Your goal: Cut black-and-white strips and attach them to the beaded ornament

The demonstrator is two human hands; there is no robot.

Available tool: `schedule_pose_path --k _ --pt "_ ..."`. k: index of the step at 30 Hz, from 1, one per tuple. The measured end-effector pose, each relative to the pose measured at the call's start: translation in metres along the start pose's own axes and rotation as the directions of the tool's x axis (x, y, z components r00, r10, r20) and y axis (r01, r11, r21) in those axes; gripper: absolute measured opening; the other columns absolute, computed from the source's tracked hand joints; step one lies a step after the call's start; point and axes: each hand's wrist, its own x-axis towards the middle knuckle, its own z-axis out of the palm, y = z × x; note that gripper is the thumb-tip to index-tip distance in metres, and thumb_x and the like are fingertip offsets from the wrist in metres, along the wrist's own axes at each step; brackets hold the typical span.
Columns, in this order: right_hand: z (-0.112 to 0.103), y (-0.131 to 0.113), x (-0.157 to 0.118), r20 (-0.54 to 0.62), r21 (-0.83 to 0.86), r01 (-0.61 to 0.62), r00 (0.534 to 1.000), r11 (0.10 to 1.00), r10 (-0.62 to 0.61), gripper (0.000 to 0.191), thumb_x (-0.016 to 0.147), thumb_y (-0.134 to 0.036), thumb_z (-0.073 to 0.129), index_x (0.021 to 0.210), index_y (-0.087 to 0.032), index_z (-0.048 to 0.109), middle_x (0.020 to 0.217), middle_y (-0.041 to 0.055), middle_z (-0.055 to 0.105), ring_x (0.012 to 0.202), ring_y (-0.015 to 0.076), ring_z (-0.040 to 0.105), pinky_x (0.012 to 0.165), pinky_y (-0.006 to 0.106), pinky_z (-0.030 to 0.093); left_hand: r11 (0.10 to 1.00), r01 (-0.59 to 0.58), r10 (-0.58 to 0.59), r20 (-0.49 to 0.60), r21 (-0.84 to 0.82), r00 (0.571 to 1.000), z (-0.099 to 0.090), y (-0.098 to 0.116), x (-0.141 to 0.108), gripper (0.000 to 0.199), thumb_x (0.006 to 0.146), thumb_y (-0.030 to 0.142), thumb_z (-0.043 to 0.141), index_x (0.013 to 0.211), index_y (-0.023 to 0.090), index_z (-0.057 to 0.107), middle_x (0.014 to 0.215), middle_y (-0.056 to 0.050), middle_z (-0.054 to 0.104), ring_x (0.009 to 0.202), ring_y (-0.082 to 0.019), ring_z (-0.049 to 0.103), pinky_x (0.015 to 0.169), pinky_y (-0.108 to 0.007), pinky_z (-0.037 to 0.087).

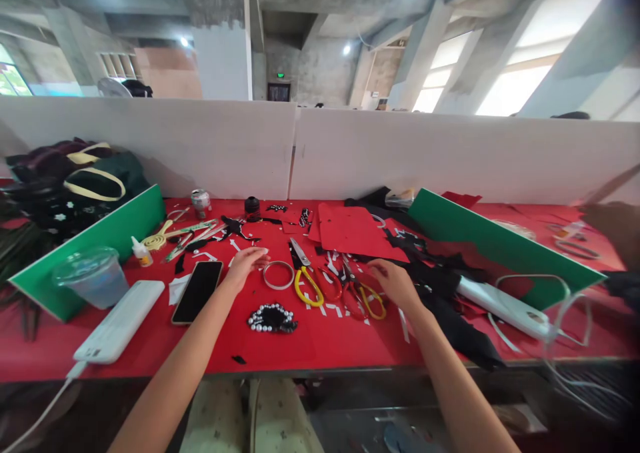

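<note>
My left hand (246, 267) is over the red tabletop with its fingers stretched toward the right and nothing visible in them. Close by its fingertips lies a thin ring (279, 286), maybe a tape roll or bangle. A beaded hair tie (273, 318) with silvery pearls rests nearer the front edge. My right hand (397, 283) hovers at the right of several scissors, its fingers loosely apart and holding nothing I can see. Scissors with yellow handles (306, 283) lie in the middle, and other red- and yellow-handled pairs (354, 291) overlap beside my right hand.
Red sheets (355, 231) and black fabric (450, 306) lie behind and right. At left are a phone (198, 293), white power bank (120, 321), plastic cup (95, 279), glue bottle (141, 253) and can (201, 203). Green dividers (505, 246) flank the space; white scraps are scattered about.
</note>
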Motion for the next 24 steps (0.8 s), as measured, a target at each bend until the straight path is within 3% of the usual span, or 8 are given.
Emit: schedule_pose_path --k 5,10,14,19,24 --pt "0.004 -0.014 0.003 0.045 -0.153 -0.040 0.998 0.987 0.048 0.026 0.074 -0.012 0.046 0.088 -0.019 0.066 0.091 0.0056 0.071 0.082 0.0192 0.064 0.072 0.026 0.043 0.981 -0.078 0.076 0.020 0.178 0.997 0.006 -0.005 -0.002 0.025 0.062 0.029 0.077 0.080 0.013 0.069 0.072 -0.006 0.070 0.065 -0.016 0.063 0.065 -0.027 0.048" --pt "0.009 -0.038 0.009 0.047 -0.147 0.013 0.999 0.989 -0.006 0.021 0.075 -0.016 0.050 0.087 -0.020 0.066 0.090 0.0051 0.070 0.082 0.0179 0.064 0.071 0.024 0.043 0.968 -0.114 0.102 0.062 0.225 0.993 0.009 -0.008 -0.001 0.023 0.057 0.019 0.079 0.077 0.014 0.069 0.077 -0.006 0.070 0.073 -0.017 0.064 0.070 -0.026 0.049" --pt "0.017 -0.086 0.018 0.078 -0.059 0.095 0.993 0.994 -0.090 0.019 0.078 -0.016 0.049 0.088 -0.019 0.065 0.090 0.0055 0.070 0.081 0.0166 0.064 0.072 0.024 0.044 0.981 -0.091 0.074 0.104 0.171 0.992 0.009 -0.011 0.001 0.024 0.057 0.020 0.080 0.077 0.014 0.069 0.075 -0.005 0.070 0.070 -0.016 0.064 0.068 -0.025 0.049" --pt "0.040 -0.156 0.025 0.112 0.131 0.287 0.947 0.949 -0.302 0.019 0.082 -0.014 0.049 0.095 -0.020 0.062 0.093 0.0042 0.069 0.084 0.0150 0.063 0.076 0.023 0.044 0.989 -0.059 0.046 0.102 0.132 0.994 0.008 -0.016 0.003 0.025 0.056 0.020 0.081 0.077 0.013 0.069 0.075 -0.006 0.070 0.065 -0.014 0.063 0.065 -0.024 0.049" --pt "0.068 -0.197 0.029 0.191 0.042 0.370 0.909 0.928 -0.371 0.022 0.086 -0.012 0.045 0.101 -0.019 0.061 0.103 0.0060 0.066 0.091 0.0162 0.061 0.078 0.023 0.043 0.999 -0.033 0.032 0.084 0.018 0.996 0.009 -0.014 0.002 0.028 0.055 0.022 0.082 0.078 0.013 0.069 0.075 -0.006 0.071 0.069 -0.017 0.065 0.070 -0.027 0.050"
